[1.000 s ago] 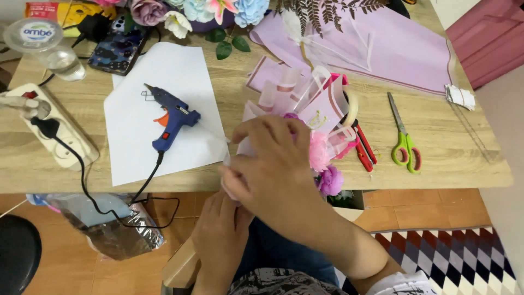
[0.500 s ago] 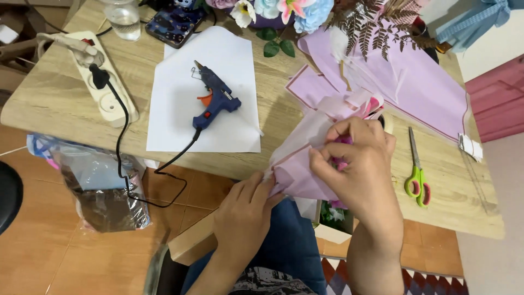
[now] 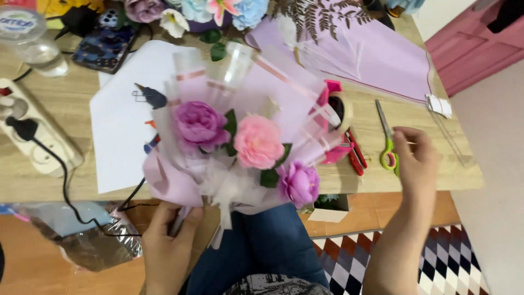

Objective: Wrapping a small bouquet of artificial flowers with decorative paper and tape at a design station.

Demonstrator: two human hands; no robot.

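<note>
Bare tabletop (image 3: 431, 164) right of scissors (image 3: 385, 139) — bouquet (image 3: 240, 147), tape dispenser (image 3: 338, 123) crowd the centre

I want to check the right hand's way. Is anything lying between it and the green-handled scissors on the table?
Nothing visible does. The right hand hovers right beside the scissors, with only bare table there. The left hand holds the bouquet away from them.

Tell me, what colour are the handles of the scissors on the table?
The scissors' handles are bright green, seen in the head view beside the right hand.
</note>
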